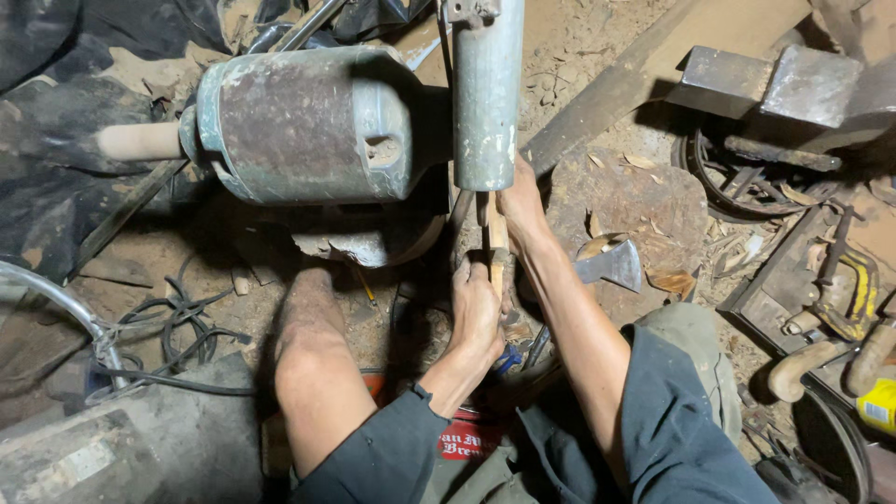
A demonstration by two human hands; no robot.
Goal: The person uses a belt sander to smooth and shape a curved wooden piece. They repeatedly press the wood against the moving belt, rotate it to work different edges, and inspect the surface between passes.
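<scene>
A narrow wooden piece (496, 241) stands upright just below a grey metal cylinder (486, 93) that hangs down from the top of the view. My left hand (476, 313) is closed around the lower end of the wooden piece. My right hand (523, 201) grips its upper part, right under the cylinder's bottom edge. A rusty green motor drum (303, 126) with a pale wooden shaft (140, 142) sits to the left of the cylinder. My bare left knee (313, 364) is bent in front of the drum.
A hatchet head (611, 264) rests on a wooden block (635, 201) to the right. Several hand tools with wooden handles lie in a tray (821, 308) at far right. Black cables (182, 322) and a curved metal tube (65, 313) lie at left. Wood chips cover the dirt floor.
</scene>
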